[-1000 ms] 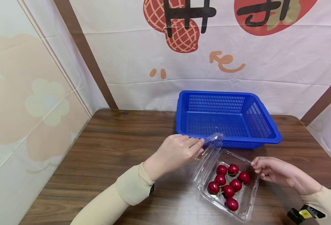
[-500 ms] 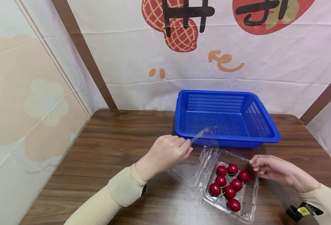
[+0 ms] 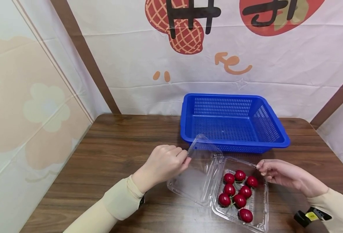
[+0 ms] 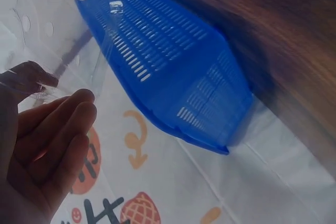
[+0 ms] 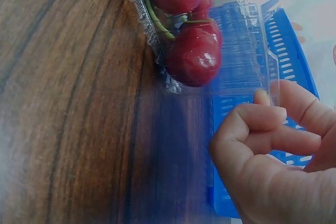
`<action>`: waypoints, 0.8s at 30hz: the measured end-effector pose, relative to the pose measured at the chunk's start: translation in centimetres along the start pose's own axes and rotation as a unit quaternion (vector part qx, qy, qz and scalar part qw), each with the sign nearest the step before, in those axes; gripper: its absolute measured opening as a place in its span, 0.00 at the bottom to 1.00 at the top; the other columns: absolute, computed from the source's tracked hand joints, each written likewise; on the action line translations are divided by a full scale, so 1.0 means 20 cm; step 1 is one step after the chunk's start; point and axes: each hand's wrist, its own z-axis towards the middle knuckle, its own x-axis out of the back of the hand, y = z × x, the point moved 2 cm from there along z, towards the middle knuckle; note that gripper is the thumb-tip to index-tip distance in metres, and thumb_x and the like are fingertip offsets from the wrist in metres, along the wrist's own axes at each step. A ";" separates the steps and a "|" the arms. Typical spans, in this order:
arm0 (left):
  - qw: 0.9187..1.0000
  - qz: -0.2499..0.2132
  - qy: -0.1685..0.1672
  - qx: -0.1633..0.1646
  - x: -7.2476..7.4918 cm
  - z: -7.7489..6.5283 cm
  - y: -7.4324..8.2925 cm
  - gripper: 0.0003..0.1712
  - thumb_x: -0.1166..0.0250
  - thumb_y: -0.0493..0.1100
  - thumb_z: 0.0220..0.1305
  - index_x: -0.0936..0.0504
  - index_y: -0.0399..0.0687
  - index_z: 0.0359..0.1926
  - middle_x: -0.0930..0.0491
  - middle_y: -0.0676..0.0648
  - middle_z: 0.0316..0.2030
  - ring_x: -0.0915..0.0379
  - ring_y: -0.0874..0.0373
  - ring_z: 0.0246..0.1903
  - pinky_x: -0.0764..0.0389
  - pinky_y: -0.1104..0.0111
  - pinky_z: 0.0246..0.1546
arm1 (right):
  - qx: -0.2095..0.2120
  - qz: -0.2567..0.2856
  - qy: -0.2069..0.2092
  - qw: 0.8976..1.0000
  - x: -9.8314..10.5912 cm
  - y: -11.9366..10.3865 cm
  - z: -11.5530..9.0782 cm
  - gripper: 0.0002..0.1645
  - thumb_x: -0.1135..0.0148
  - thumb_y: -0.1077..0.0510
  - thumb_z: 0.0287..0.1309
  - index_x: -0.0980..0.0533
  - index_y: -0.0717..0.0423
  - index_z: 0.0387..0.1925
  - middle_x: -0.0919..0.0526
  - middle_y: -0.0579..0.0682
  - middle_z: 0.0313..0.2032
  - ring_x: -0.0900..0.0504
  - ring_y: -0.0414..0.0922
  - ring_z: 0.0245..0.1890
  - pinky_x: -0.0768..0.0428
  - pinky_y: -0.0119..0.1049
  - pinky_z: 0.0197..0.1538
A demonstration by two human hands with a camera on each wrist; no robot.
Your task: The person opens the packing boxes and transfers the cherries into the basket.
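Observation:
A clear plastic clamshell box [image 3: 264,207] sits on the table with several red cherries [image 3: 245,192] in its base; green stems show in the right wrist view. Its hinged lid [image 3: 199,181] leans open to the left. My left hand [image 3: 164,163] pinches the lid's edge between thumb and fingers, as the left wrist view also shows at the fingertips [image 4: 44,80]. With thumb and forefinger my right hand [image 3: 288,177] pinches the rim at the base's far right corner; in the right wrist view the curled fingers [image 5: 257,119] lie just outside the wall.
A blue plastic basket [image 3: 232,142] with slotted walls stands behind the box, close to its back edge. Brown wooden table [image 3: 125,136] surface extends to the left. A printed cloth [image 3: 136,64] hangs behind the table.
My left hand has moved left and slightly down, swinging the lid wider away from the base. The right hand keeps its pinch on the rim, while the cherries have shifted slightly toward the near end.

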 end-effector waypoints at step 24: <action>0.988 -0.046 -0.080 0.127 0.02 -0.20 -0.08 0.23 0.31 0.49 0.42 0.38 0.57 0.08 0.44 0.62 0.07 0.56 0.70 0.10 0.56 0.77 0.10 | -0.016 -0.047 0.039 0.998 -0.04 -0.05 0.08 0.10 0.52 0.64 0.63 0.24 0.50 0.38 0.23 0.38 0.31 0.28 0.31 0.28 0.26 0.23 0.35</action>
